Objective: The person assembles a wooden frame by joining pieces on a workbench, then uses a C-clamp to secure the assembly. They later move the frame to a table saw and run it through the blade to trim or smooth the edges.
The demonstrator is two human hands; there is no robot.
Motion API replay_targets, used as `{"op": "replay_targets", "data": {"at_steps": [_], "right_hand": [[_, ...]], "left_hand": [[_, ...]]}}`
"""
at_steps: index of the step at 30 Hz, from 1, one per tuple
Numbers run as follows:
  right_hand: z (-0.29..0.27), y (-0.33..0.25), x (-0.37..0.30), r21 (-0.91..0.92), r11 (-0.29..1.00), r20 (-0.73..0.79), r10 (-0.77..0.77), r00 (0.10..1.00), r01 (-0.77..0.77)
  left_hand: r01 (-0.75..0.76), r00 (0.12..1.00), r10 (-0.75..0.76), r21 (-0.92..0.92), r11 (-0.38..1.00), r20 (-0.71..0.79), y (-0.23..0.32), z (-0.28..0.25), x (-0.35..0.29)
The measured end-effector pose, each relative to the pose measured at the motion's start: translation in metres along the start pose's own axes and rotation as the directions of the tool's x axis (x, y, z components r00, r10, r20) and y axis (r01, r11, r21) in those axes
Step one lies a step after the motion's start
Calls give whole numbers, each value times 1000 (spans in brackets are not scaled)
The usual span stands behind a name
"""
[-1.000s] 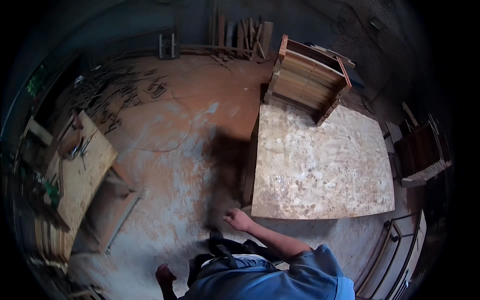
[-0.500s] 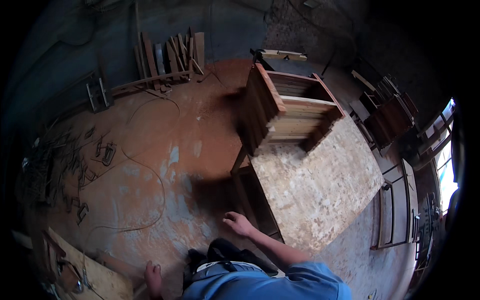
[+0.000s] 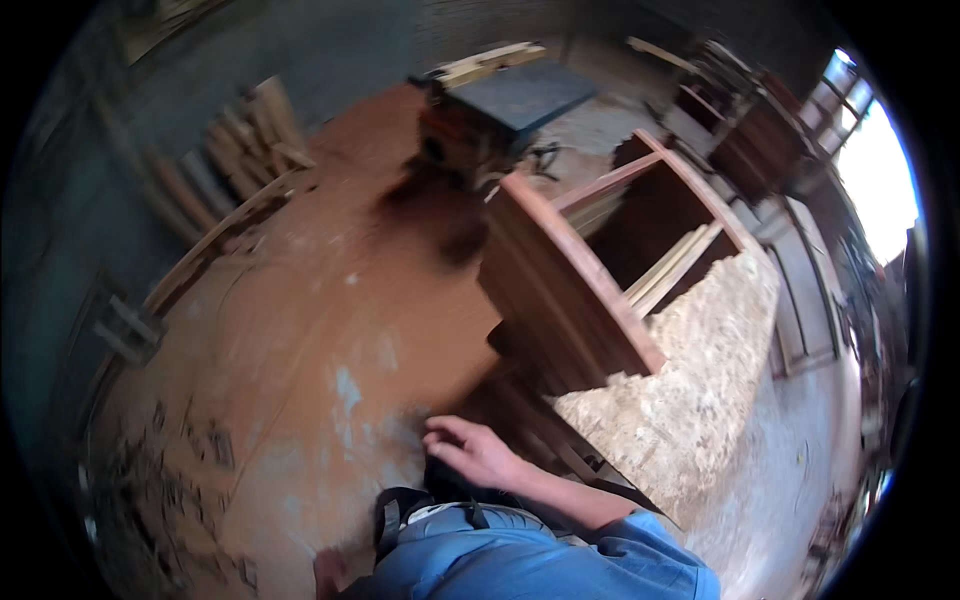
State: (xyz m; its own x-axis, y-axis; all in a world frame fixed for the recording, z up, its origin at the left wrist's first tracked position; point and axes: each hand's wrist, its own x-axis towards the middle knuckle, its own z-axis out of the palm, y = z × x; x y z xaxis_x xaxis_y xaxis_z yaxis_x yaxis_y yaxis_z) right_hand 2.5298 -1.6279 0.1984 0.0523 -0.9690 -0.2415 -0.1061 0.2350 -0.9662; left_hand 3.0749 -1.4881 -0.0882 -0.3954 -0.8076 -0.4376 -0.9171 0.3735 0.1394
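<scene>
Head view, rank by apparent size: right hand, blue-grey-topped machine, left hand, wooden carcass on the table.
1. Wooden carcass
2. Blue-grey-topped machine
3. Right hand
4. Left hand, blurred and cut by the lower edge

Apparent size only; the machine stands farther off.

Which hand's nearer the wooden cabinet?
Right. The right hand is below and left of the wooden cabinet, not touching; the left hand is farther off, near the picture's lower edge.
</scene>
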Motion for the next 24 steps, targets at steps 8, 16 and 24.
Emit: {"op": "replay_targets", "data": {"at_steps": [8, 16, 24], "right_hand": [[-147, -199, 80, -622, 775, -449, -469, 761, 111], [-274, -173, 142, -223, 611, -973, -90, 213, -760], [-300, -166, 196, 122, 674, -964, 255, 73, -728]], "left_hand": [[388, 920, -232, -642, 661, 316, -48, -104, 215], [495, 852, -325, -832, 250, 409, -226, -257, 532], [313, 943, -257, -828, 466, 212, -174, -443, 728]]}}
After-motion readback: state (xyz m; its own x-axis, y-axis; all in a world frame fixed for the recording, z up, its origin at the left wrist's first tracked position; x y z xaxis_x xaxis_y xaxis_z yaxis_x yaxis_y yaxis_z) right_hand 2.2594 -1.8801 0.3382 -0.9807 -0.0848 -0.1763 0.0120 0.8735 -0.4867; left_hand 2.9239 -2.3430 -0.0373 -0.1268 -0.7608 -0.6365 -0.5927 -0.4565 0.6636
